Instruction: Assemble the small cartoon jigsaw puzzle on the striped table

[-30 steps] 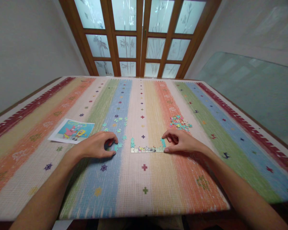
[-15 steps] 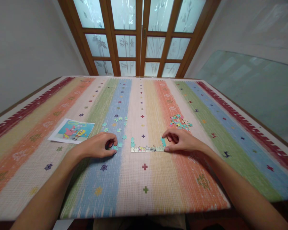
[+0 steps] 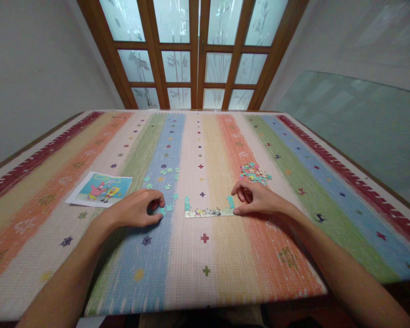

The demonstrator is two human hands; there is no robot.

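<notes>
A partly joined jigsaw puzzle (image 3: 208,213) lies on the striped tablecloth in front of me, a long bottom row with a short teal column rising at each end. My right hand (image 3: 256,198) is at its right end, fingers curled, with thumb and index finger against the teal column (image 3: 230,202) and the corner below. To the left, my left hand (image 3: 141,207) rests with curled fingers. A teal puzzle piece (image 3: 162,211) shows between its thumb and index fingertips; the inside of the palm is hidden. Several loose teal pieces (image 3: 167,186) are scattered just beyond that hand.
A heap of mixed puzzle pieces (image 3: 254,173) lies beyond my right hand. A printed cartoon picture (image 3: 100,189) sits left of my left hand. The tablecloth (image 3: 187,269) covers the table up to glazed wooden doors (image 3: 196,50). A glass sheet (image 3: 355,118) leans at right.
The whole view has shifted slightly. Both hands keep nearly the same pose and place beside the puzzle and loose pieces.
</notes>
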